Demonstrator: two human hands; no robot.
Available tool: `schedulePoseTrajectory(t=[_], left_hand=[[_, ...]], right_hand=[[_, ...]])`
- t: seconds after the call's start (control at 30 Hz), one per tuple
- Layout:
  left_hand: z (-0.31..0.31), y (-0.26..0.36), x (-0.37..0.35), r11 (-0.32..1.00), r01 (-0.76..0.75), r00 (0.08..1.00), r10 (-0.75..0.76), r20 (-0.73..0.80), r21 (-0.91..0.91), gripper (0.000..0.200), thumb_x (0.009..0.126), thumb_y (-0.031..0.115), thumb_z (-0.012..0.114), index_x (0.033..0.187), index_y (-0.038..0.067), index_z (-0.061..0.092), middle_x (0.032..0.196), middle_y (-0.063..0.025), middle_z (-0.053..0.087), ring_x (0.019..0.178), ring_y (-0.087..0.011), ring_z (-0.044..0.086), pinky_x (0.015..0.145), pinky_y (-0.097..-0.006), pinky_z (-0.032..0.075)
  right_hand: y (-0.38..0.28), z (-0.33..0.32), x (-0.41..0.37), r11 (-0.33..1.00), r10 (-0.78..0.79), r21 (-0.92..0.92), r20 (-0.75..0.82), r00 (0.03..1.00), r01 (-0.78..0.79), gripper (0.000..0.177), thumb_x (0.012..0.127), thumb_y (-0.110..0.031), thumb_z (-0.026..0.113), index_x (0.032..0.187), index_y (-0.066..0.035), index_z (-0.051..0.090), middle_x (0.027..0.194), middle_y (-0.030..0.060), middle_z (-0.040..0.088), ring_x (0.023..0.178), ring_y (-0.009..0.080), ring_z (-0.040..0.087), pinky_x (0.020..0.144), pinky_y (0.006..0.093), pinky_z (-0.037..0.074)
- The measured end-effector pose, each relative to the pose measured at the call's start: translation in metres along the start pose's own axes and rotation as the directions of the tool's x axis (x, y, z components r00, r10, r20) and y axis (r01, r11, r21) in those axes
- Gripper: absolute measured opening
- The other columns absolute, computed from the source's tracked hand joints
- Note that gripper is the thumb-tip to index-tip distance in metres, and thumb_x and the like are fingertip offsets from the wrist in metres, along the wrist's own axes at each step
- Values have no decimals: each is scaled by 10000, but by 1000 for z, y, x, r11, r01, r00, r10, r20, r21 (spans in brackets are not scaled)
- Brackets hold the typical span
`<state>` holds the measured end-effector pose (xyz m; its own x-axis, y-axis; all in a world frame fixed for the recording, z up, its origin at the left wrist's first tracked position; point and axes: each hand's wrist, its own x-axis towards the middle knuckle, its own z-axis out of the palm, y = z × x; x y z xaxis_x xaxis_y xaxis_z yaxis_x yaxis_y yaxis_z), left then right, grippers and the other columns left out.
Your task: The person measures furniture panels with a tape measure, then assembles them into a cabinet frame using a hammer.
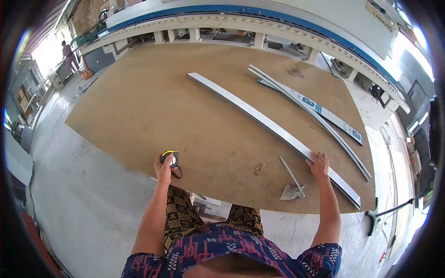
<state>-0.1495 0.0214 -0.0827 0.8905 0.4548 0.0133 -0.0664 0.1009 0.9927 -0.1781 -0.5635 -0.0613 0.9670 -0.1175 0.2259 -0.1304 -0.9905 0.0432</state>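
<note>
My left hand [163, 167] is closed around a black and yellow tape measure [173, 160] near the front left edge of the brown board [153, 106]. A dark wrist strap [177, 173] hangs below the tape measure. My right hand [319, 165] is wrapped over a long white profile [250, 114], toward its near end. That profile lies diagonally across the board. Left of my right hand are a thin grey rod [291, 173], a clear plastic bag [290, 192] and several small brass-coloured pieces [259, 169].
Farther right, narrow strips [320, 118] cross a flat strip with blue lettering [340, 121]. A big white and blue machine [232, 16] spans the far side. At the right corner stands a black bracket [372, 217]. Another person [68, 55] is far off at the left.
</note>
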Motion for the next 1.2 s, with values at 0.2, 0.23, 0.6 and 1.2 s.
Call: schedulePoseTrajectory(t=[0.2,0.23,0.6,1.2], left_hand=[[1,5,-4,1000,-7,1000,7,18,-12,298,739,247,674,906,42,536,793,-33,560,633,-94,559,422,-204,483],[2,8,-5,1000,-1,1000,1,3,-12,293,742,244,672,906,42,536,788,-33,558,632,-94,559,422,-204,483],[-1,-11,5,999,16,999,-14,-42,35,269,752,223,647,901,33,530,740,-34,536,578,-104,525,398,-214,451],[8,-12,5,998,40,987,-31,-158,54,209,779,205,617,873,41,526,663,-52,557,480,-151,562,352,-227,455]], right_hand=[[5,-11,16,991,15,128,153,988,-34,515,712,-390,656,1144,-138,531,1099,100,499,1052,299,453,854,429,396],[-1,-13,13,992,9,123,134,991,-26,548,699,-400,665,1160,-143,519,1111,105,491,1064,303,444,864,434,390],[36,5,65,933,114,322,149,982,-157,772,643,-412,711,1288,-133,391,1287,133,380,1205,324,331,981,436,305],[89,29,182,819,562,26,158,812,-573,603,775,-366,611,1286,-158,368,1330,48,382,1253,232,321,990,531,251]])
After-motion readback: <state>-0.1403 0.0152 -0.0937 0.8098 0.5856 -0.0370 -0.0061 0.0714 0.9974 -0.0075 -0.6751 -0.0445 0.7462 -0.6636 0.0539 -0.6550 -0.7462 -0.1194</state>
